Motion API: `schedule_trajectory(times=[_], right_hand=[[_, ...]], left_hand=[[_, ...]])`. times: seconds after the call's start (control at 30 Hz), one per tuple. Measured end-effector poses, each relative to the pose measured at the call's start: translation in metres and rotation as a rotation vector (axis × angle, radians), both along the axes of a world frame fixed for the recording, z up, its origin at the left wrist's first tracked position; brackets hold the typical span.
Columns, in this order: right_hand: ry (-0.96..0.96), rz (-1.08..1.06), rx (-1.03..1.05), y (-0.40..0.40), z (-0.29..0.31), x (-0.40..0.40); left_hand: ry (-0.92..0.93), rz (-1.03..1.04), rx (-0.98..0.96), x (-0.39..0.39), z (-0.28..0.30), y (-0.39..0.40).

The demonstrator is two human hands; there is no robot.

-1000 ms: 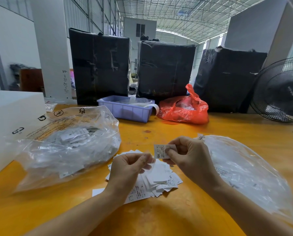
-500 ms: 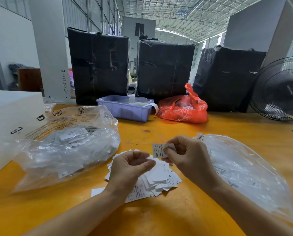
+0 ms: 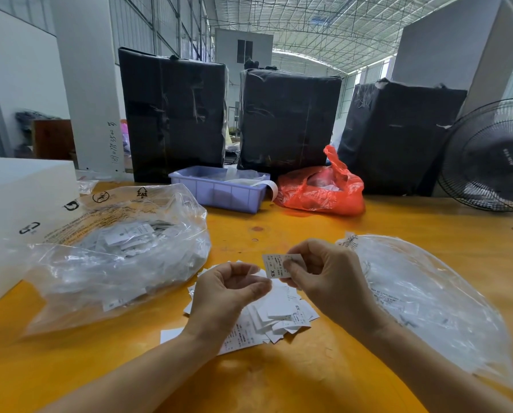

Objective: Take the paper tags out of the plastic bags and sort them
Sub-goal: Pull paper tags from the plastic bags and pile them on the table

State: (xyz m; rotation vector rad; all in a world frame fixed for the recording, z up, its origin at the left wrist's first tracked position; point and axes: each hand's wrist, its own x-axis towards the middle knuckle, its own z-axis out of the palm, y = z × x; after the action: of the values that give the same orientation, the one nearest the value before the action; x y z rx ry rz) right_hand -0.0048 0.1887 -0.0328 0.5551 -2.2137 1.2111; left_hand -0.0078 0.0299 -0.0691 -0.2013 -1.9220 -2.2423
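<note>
1. Right hand pinches one paper tag marked "XS" between thumb and fingers, above the loose pile of tags on the yellow table.
2. Left hand — fingers curled, holding nothing I can see — hovers just beside the tag.
3. Clear bags of tags flank the pile — left bag, right bag.
</note>
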Motion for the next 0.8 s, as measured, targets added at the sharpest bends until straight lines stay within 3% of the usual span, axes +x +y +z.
schedule_trajectory(times=[0.17,0.27,0.4,0.8], right_hand=[[0.005,0.035,-0.134,0.002,0.005,-0.001],[-0.042,0.041,-0.052,0.001,0.0,0.0],[0.044,-0.022,0.051,-0.002,-0.006,-0.002],[0.08,-0.05,0.044,-0.002,-0.007,-0.003]], left_hand=[[-0.012,0.025,-0.014,-0.001,0.0,-0.001],[-0.013,0.028,-0.012,-0.001,0.0,-0.001],[-0.017,0.029,-0.002,-0.001,-0.001,0.0],[-0.017,0.041,-0.034,-0.002,-0.003,0.0]])
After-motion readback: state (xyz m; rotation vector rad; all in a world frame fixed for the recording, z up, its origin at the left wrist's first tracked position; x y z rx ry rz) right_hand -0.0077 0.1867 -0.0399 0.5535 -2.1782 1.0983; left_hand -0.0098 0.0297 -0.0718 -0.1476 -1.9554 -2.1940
